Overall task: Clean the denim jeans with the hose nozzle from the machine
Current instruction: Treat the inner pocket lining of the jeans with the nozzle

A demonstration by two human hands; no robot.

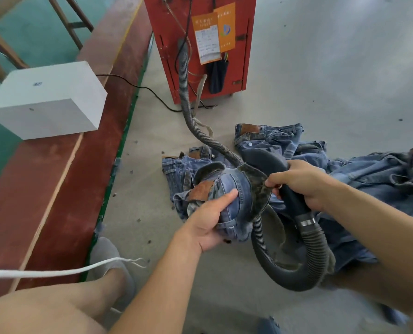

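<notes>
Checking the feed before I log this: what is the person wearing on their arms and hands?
Nothing on either arm: both forearms are bare, with no sleeves in view. No gloves on the left hand or the right hand. No watch or wristband shows.

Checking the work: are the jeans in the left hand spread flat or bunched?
Bunched. The left hand grips the jeans as a rounded wad, waistband flipped out, lifted off the floor.
</notes>
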